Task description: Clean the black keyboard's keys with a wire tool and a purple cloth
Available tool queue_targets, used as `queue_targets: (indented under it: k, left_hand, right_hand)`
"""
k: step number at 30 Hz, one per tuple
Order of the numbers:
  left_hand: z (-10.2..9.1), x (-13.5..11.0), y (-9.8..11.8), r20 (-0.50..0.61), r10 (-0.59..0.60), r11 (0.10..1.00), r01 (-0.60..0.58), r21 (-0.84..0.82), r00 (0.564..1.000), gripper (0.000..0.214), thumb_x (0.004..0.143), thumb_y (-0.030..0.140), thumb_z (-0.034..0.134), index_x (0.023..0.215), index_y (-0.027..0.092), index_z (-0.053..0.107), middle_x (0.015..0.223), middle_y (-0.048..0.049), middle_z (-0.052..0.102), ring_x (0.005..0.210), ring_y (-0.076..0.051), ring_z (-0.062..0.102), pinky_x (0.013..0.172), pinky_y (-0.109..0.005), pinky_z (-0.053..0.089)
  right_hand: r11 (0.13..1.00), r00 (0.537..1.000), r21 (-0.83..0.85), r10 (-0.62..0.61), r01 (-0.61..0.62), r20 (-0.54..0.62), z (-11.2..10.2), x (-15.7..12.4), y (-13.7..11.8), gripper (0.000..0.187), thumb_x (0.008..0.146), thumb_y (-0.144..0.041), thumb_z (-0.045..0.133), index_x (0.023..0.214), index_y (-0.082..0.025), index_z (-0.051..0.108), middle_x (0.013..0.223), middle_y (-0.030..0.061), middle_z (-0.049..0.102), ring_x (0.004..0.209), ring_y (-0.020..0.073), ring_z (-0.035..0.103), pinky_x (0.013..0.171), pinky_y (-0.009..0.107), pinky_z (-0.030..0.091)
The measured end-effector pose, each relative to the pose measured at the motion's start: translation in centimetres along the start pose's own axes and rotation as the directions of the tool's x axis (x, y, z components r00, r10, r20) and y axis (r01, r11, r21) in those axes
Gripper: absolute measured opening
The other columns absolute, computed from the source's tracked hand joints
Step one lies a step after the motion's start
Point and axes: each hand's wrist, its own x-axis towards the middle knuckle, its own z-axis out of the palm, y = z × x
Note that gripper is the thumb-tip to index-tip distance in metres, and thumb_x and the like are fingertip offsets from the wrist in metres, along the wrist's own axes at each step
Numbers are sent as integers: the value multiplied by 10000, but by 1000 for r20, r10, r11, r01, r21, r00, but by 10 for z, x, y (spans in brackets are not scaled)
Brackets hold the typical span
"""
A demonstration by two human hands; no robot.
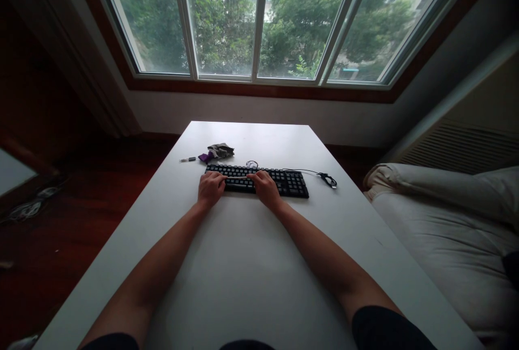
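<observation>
A black keyboard (pixel 284 181) lies across the middle of the white table (pixel 243 263), its cable (pixel 324 177) trailing off to the right. My left hand (pixel 211 189) rests curled on the keyboard's left end, knuckles up. My right hand (pixel 265 187) sits on the keyboard's middle with its fingers drawn together and pointing left. A thin pale strip (pixel 237 178) runs between the two hands along the front key rows. Both hands seem to grip its ends, but it is too small to name.
Behind the keyboard lie a crumpled grey cloth (pixel 221 150), a small purple item (pixel 204 157) and a small screwdriver-like tool (pixel 187 159). A bed with pale bedding (pixel 438 220) stands to the right. Dark wooden floor lies to the left, and a wide window (pixel 259 20) is ahead.
</observation>
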Motion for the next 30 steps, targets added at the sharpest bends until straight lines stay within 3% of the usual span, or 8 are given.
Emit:
queue_targets:
  k: [10, 17, 30]
  left_hand:
    - [-2, 0, 1, -50, -78, 997, 78, 9, 996, 236, 889, 187, 545, 974, 252, 755, 1032, -85, 715, 1147, -311, 552, 1050, -503, 379]
    - [3, 1, -16, -105, -195, 981, 191, -45, 975, 454, 791, 44, 475, 1128, 243, 705, 1071, -63, 734, 1116, -298, 579, 985, -471, 424]
    - [1, 1, -18, -167, -263, 965, 258, -51, 950, 481, 780, 38, 470, 1146, 255, 693, 1025, -53, 745, 1066, -300, 592, 963, -476, 419]
  right_hand:
    - [999, 1000, 37, -29, 29, 1, -5, -1, -8, 393, 1006, -132, 468, 1276, -298, 700, 1025, 81, 626, 980, 215, 536, 882, 323, 472]
    - [999, 1000, 35, -12, 12, 5, 0, 0, -9, 366, 1011, -152, 478, 1261, -290, 708, 999, 80, 617, 952, 208, 525, 860, 310, 473]
    - [997, 993, -30, -61, 64, 103, 5, 5, -22, 402, 1001, -134, 500, 1306, -324, 680, 955, 73, 590, 924, 214, 498, 808, 291, 452]
